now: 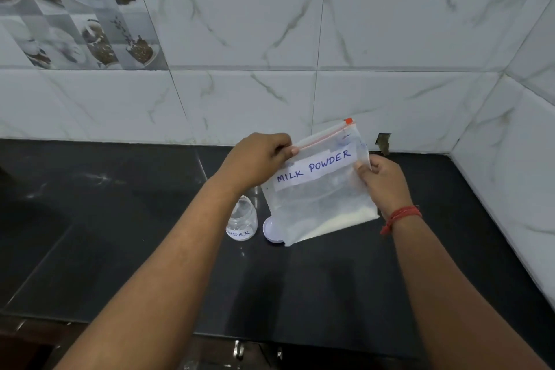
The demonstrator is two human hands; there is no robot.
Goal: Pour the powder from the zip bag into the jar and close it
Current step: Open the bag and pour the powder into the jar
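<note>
A clear zip bag (pixel 321 195) labelled "MILK POWDER" is held upright above the black counter, with white powder settled along its bottom edge. Its orange slider sits at the top right corner. My left hand (pixel 258 159) pinches the bag's top left corner at the zip strip. My right hand (pixel 383 179) grips the bag's right edge. A small clear jar (pixel 241 219) with a handwritten label stands open on the counter just left of the bag. Its white lid (pixel 272 230) lies flat beside it, partly hidden behind the bag's lower left corner.
The black stone counter (pixel 150 234) runs to a marble-tiled wall behind and a side wall at the right. A small broken gap (pixel 383 143) shows in the tiles behind the bag. The counter's front edge (pixel 270 336) is near my arms.
</note>
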